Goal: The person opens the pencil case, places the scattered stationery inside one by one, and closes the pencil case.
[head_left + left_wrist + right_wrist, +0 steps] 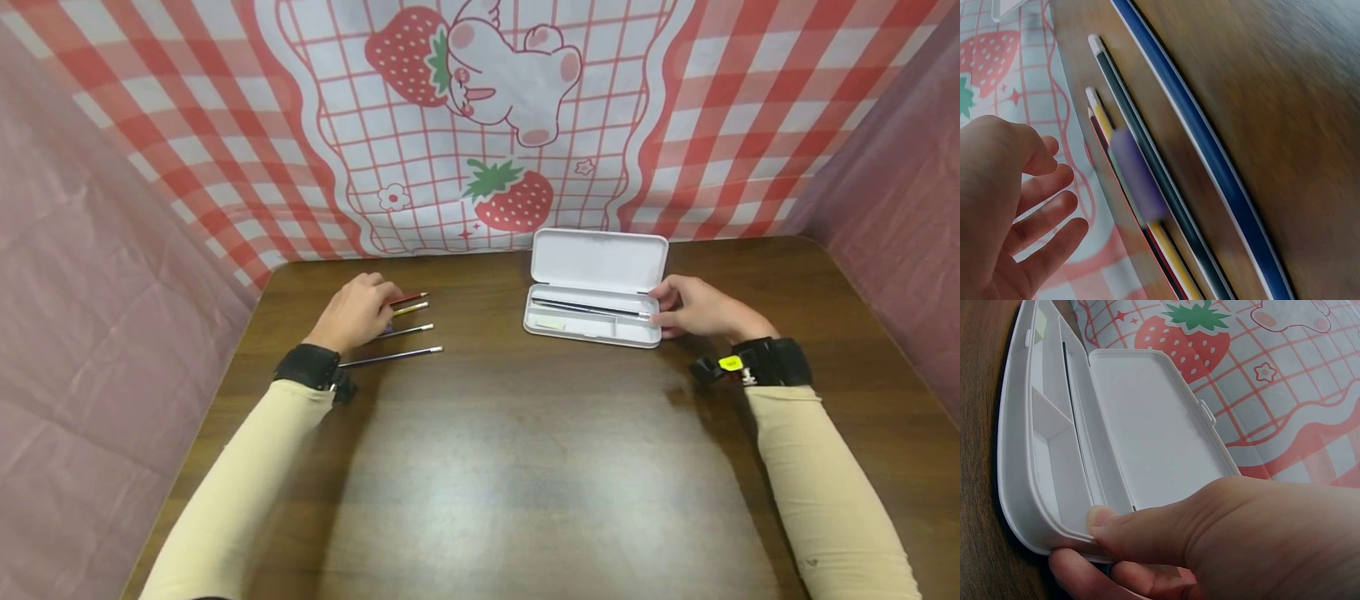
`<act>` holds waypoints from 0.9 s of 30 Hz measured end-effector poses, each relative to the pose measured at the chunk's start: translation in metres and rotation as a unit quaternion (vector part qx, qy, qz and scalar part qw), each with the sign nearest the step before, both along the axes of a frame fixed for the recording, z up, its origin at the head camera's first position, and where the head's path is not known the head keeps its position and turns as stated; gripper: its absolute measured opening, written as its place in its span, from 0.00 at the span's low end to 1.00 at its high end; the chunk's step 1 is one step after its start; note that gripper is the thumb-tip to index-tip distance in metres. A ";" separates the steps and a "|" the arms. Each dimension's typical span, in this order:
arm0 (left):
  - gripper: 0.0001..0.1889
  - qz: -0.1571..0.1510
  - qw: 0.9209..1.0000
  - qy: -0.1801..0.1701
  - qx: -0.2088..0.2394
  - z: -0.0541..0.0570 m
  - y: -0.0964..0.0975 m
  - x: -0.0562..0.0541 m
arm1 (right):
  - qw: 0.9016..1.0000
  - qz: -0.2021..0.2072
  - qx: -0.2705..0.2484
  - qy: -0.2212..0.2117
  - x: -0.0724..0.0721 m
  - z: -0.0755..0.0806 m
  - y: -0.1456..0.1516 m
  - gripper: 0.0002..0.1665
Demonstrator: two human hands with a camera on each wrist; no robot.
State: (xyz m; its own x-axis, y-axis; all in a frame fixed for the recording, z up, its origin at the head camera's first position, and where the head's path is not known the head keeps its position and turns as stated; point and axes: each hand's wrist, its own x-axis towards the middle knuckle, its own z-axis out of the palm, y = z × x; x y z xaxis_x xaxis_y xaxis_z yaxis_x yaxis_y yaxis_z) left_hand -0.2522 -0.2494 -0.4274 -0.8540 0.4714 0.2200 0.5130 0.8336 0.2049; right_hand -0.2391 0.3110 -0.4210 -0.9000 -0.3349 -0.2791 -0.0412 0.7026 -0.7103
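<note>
An open, white, rectangular pencil case (pixel 600 258) at far right is pinched at its right end by the right hand (pixel 697 308). At left, 4 slim coloured pencils (pixel 1209 147) are partly hidden by the left hand (pixel 352 312), fingers apart.

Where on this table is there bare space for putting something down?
Free: between the pencils and the white case, and the near tabletop between the sleeves. Crowded: the left hand by the pencils; the right hand gripping the case's right end.

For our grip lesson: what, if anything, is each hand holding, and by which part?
The right hand grips the white case by its right end; the left hand holds nothing.
</note>
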 end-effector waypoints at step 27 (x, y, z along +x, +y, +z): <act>0.18 0.065 0.998 -0.010 0.021 -0.028 -0.048 0.004 | 1.000 0.000 -0.008 0.000 0.001 -0.002 0.000 0.26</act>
State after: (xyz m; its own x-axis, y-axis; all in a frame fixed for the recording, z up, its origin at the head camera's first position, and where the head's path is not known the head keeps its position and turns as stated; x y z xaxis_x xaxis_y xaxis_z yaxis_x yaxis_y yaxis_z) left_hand -0.2482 -0.2978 -0.4557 -0.9117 0.3472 0.2195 0.3967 0.8831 0.2507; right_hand -0.2383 0.3115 -0.4230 -0.9000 -0.3387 -0.2743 -0.0405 0.6916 -0.7212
